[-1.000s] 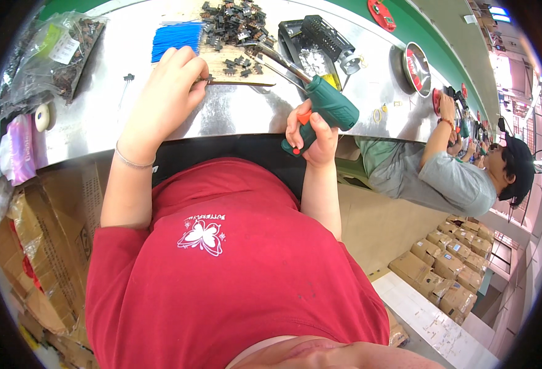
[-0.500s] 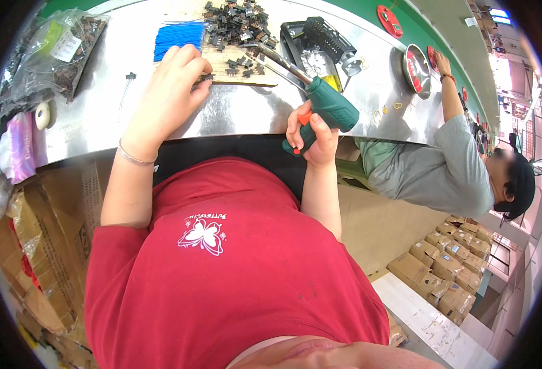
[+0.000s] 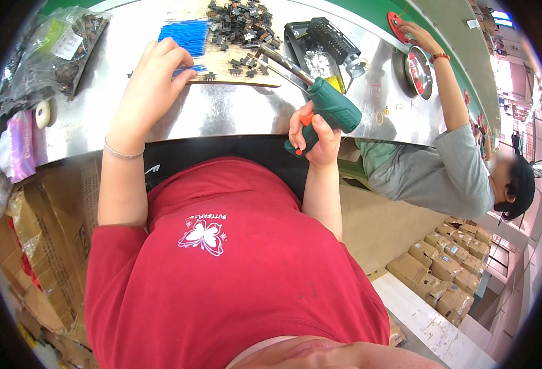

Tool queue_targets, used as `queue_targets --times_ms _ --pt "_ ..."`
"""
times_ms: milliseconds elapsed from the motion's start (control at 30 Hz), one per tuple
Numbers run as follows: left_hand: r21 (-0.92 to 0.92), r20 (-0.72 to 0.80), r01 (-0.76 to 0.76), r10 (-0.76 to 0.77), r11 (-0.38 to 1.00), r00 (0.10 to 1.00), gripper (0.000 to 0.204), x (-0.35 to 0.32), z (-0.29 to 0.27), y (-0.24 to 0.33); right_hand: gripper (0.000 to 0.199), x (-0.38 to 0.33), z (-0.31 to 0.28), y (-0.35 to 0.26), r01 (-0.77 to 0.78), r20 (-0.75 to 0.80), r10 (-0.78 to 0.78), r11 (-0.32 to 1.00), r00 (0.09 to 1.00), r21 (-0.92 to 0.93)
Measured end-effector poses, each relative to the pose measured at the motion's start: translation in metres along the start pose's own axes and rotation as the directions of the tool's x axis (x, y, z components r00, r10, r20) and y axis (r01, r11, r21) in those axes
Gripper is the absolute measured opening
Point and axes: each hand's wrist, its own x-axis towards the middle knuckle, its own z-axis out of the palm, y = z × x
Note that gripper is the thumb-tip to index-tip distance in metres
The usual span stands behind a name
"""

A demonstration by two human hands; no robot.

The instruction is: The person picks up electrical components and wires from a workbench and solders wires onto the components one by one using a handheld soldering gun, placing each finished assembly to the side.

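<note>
My right hand (image 3: 317,132) is wrapped round the green handle of a soldering gun (image 3: 333,107) with an orange trigger, its metal tip pointing up and left over the board. My left hand (image 3: 154,83) is closed at the board's front left, fingertips pinched at a few blue wires (image 3: 192,69); exactly how many it grips is hidden. Just right of these fingers a small black switch (image 3: 209,76) sits at the board's edge. Behind lies a bundle of blue wires (image 3: 183,37). A heap of black switches (image 3: 240,24) covers the board's far side, with several loose ones (image 3: 249,65) nearer.
Beside the heap stands a black tray (image 3: 314,58) with a slotted black holder. Yellow rings (image 3: 380,117) lie on the metal table (image 3: 234,111). A plastic bag of parts (image 3: 68,46) is at the left. On the right, a co-worker's hand (image 3: 421,37) reaches past a metal bowl (image 3: 418,74).
My left hand has moved left from the switch it held to the blue wires, and a switch now lies on the board's edge. The co-worker's hand has shifted to the farther red piece.
</note>
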Motion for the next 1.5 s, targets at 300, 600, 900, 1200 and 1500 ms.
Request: queue_targets --times_ms 300,600,900,1200,1500 --pt "0.039 0.028 -0.088 0.087 0.995 0.996 0.007 0.007 0.004 -0.005 0.023 -0.001 0.0 0.0 -0.012 0.004 0.012 1.0 1.0 0.026" --pt "0.09 -0.02 -0.139 0.141 0.986 0.99 0.009 0.007 0.006 -0.005 0.024 -0.001 -0.001 0.0 -0.018 0.007 0.018 1.0 1.0 0.017" --pt "0.083 -0.024 -0.086 0.088 0.993 0.996 0.01 0.008 0.011 -0.006 0.028 -0.001 0.003 0.001 0.02 0.007 -0.02 0.997 1.0 -0.069" --pt "0.125 -0.059 -0.102 0.11 0.987 0.992 0.009 0.007 0.012 -0.004 0.028 0.0 0.004 0.0 0.017 0.003 -0.017 0.997 1.0 -0.077" --pt "-0.01 -0.062 -0.026 0.025 1.0 0.998 0.008 0.008 0.009 -0.001 0.027 0.0 0.004 0.001 0.009 -0.01 -0.01 0.996 1.0 -0.093"
